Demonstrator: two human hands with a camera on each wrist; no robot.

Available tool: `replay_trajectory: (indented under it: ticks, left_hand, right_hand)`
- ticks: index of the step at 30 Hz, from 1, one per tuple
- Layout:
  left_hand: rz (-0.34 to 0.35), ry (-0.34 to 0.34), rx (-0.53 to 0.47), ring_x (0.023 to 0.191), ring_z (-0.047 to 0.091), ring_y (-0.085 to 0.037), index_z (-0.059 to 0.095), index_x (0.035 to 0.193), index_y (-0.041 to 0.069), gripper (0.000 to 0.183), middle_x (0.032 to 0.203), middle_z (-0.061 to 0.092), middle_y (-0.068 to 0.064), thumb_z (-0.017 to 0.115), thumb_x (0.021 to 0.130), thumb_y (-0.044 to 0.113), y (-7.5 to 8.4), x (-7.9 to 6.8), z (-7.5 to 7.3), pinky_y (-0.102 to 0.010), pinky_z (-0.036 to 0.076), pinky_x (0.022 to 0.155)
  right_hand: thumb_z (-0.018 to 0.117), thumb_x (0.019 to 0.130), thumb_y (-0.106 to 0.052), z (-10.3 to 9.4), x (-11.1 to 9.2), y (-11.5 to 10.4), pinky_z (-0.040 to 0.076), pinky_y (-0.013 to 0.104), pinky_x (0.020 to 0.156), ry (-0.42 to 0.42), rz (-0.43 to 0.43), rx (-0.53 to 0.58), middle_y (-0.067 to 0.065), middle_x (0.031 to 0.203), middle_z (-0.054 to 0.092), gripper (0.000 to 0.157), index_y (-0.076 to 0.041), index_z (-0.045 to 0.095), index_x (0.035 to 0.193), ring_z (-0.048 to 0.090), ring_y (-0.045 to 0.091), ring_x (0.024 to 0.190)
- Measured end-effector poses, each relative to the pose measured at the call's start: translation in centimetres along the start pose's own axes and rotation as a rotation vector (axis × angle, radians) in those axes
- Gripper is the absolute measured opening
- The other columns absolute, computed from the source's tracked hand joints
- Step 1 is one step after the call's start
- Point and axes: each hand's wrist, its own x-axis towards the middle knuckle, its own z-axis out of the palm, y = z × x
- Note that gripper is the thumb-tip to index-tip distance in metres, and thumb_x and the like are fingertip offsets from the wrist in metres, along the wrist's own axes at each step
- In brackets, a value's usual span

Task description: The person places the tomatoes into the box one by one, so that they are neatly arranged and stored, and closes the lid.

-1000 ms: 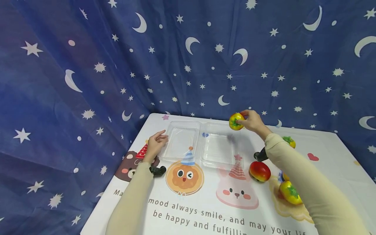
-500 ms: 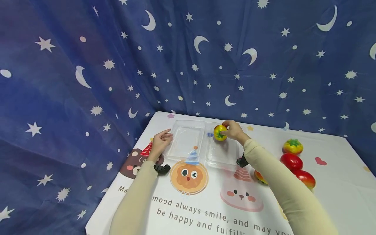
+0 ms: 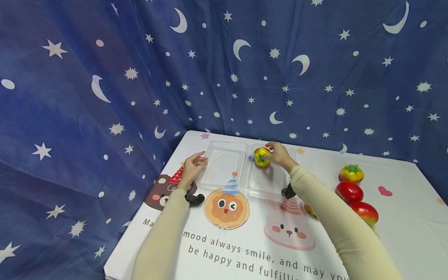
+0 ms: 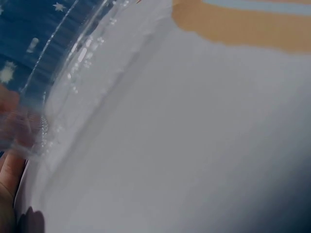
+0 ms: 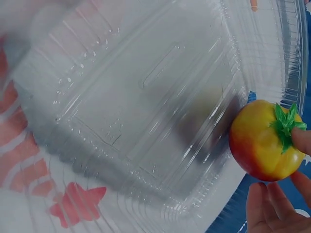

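My right hand (image 3: 279, 156) pinches a round yellow-red toy fruit (image 3: 261, 157) with a green leafy top, held over the right half of a clear plastic clamshell container (image 3: 224, 168). In the right wrist view, the thumb lies at the green top of the fruit (image 5: 262, 145), with fingers (image 5: 279, 213) below it. The fruit's shadow falls on the bare container floor (image 5: 146, 97). At the container's outer left edge rests my left hand (image 3: 192, 169), fingers loosely extended. The left wrist view shows part of those fingers through the clear rim (image 4: 46, 121).
Right of the container lie a yellow-red fruit with a green top (image 3: 351, 173), a red fruit (image 3: 349, 192) and a red-yellow fruit (image 3: 364, 212). Another fruit (image 3: 310, 210) is partly behind the right sleeve. A blue star-patterned curtain (image 3: 224, 70) hangs behind the table's far edge.
My right hand has moved left and down with the yellow-red fruit, from beyond the container's right rim to over its right half. The left hand keeps its place at the left edge.
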Motion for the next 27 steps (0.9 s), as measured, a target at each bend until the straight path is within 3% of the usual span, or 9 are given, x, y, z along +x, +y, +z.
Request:
replay_trajectory:
  ticks: [7,14,22,27]
  left_hand:
    - [-0.005,-0.006,0.007,0.092,0.068,-0.022,0.059,0.135,0.0,0.045,0.113,0.069,-0.022,0.066,0.09,0.0,0.0,0.0,0.5,-0.014,0.053,0.068]
    - [0.004,-0.02,-0.029,0.1,0.066,-0.039,0.057,0.136,-0.001,0.046,0.115,0.067,-0.026,0.066,0.091,0.001,0.0,0.0,0.9,-0.012,0.051,0.068]
    - [-0.021,-0.019,-0.003,0.092,0.067,-0.018,0.06,0.135,0.005,0.045,0.115,0.069,-0.02,0.067,0.091,0.003,-0.1,0.1,0.8,-0.015,0.053,0.07]
    - [0.0,-0.011,-0.013,0.089,0.066,-0.014,0.06,0.134,0.002,0.044,0.114,0.069,-0.021,0.067,0.09,0.002,0.0,0.1,0.4,-0.016,0.054,0.069]
  right_hand:
    - [0.072,0.087,-0.011,-0.8,-0.6,0.4,0.045,0.049,0.102,-0.006,0.024,-0.003,0.032,0.134,0.051,0.054,0.009,0.051,0.134,0.049,0.044,0.122]
    - [0.072,0.086,-0.011,-1.9,-1.3,0.7,0.046,0.052,0.1,0.005,0.001,-0.025,0.035,0.132,0.052,0.056,0.012,0.051,0.132,0.051,0.047,0.12]
    - [0.068,0.091,-0.016,-4.8,-2.4,1.6,0.044,0.055,0.101,0.027,0.024,-0.08,0.034,0.134,0.05,0.055,0.01,0.049,0.135,0.048,0.048,0.123]
    - [0.062,0.095,-0.02,-7.6,-3.5,3.2,0.044,0.057,0.1,0.049,0.076,-0.096,0.035,0.136,0.046,0.055,0.011,0.046,0.137,0.047,0.05,0.123]
